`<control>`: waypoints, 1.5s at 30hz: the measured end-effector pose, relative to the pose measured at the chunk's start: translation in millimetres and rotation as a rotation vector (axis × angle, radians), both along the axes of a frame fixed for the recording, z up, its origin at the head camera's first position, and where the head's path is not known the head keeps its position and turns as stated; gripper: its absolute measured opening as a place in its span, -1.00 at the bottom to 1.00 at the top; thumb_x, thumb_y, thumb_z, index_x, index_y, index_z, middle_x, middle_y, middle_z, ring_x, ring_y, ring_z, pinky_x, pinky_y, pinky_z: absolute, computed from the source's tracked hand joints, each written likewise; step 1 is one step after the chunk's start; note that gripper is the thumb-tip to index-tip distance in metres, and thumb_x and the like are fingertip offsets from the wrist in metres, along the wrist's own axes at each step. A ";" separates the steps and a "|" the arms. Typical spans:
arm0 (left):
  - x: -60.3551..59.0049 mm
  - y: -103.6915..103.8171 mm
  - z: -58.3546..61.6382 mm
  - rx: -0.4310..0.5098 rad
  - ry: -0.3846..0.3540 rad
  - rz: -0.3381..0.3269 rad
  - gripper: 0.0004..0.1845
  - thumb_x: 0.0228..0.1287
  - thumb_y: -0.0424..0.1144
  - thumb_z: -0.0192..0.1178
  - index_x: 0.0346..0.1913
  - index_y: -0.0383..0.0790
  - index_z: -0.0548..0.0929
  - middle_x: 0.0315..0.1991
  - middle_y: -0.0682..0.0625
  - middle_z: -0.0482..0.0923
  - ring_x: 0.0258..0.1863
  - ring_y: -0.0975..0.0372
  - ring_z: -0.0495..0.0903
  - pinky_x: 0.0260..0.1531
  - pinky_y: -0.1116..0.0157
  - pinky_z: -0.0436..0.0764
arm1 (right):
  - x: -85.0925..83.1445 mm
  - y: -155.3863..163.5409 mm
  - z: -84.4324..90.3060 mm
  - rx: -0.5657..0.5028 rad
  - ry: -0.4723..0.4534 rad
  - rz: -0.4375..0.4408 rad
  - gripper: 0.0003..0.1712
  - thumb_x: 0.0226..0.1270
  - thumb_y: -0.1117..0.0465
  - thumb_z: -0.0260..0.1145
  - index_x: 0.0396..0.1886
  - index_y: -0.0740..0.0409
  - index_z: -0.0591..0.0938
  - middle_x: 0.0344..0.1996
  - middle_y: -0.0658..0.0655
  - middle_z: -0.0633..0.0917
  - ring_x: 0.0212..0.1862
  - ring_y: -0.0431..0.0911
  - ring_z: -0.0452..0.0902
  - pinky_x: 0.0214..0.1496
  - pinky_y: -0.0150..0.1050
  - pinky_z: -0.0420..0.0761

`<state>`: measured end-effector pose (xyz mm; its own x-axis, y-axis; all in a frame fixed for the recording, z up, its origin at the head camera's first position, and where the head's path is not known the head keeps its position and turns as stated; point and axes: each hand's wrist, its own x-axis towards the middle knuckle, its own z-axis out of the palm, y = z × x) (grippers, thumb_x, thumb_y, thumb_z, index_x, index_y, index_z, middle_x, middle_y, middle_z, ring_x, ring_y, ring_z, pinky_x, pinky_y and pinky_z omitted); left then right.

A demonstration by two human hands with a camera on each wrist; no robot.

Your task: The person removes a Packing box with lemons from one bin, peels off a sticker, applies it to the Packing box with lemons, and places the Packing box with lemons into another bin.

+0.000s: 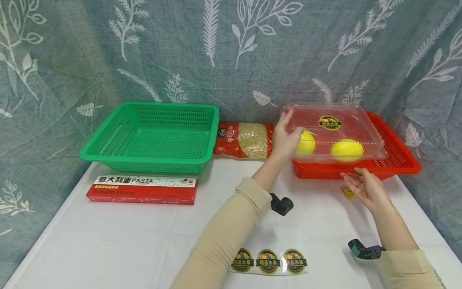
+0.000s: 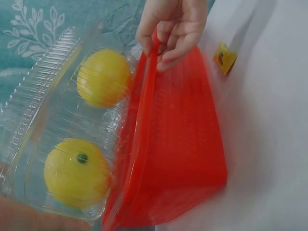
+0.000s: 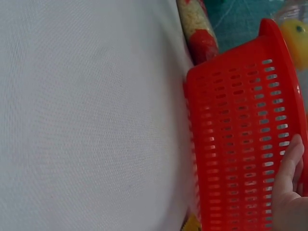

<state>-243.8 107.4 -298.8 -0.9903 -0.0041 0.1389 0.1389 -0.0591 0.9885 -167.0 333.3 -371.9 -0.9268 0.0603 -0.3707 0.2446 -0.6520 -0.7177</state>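
My left hand (image 1: 286, 138) grips the left end of a clear plastic fruit box (image 1: 361, 120). Its lid carries a black, gold-lettered fruit sticker (image 1: 330, 123), and yellow round fruits (image 1: 347, 150) show through the side. The box overlaps the top of a red plastic basket (image 1: 400, 158). At the basket's front edge, my right hand (image 1: 369, 188) holds the rim (image 2: 149, 82) between thumb and fingers. In the left wrist view, two of the fruits (image 2: 77, 172) lie inside the box beside that rim.
A green basket (image 1: 162, 144) stands at the back left, with a red pasta box (image 1: 142, 190) before it. Between the baskets lies a red bag (image 1: 252, 140). A sticker strip (image 1: 268, 263) is at the front, and a small yellow packet (image 1: 349, 193) lies near the red basket.
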 end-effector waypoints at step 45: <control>-1.8 22.7 -4.1 -0.371 -0.034 -0.200 -0.20 0.16 -0.09 0.23 0.41 0.13 0.05 0.44 0.08 -0.18 0.37 0.14 0.00 0.18 0.11 0.30 | 3.0 1.8 -2.0 -0.052 0.001 0.031 -0.75 0.30 0.17 0.18 -0.10 0.12 0.38 -0.33 0.13 0.62 -0.25 -0.03 0.64 0.00 -0.26 0.52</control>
<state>-245.6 130.1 -303.0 -0.9706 0.2325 0.0619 0.1275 0.2789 0.9518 -164.0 335.2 -373.9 -0.9283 0.0126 -0.3717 0.2643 -0.6807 -0.6832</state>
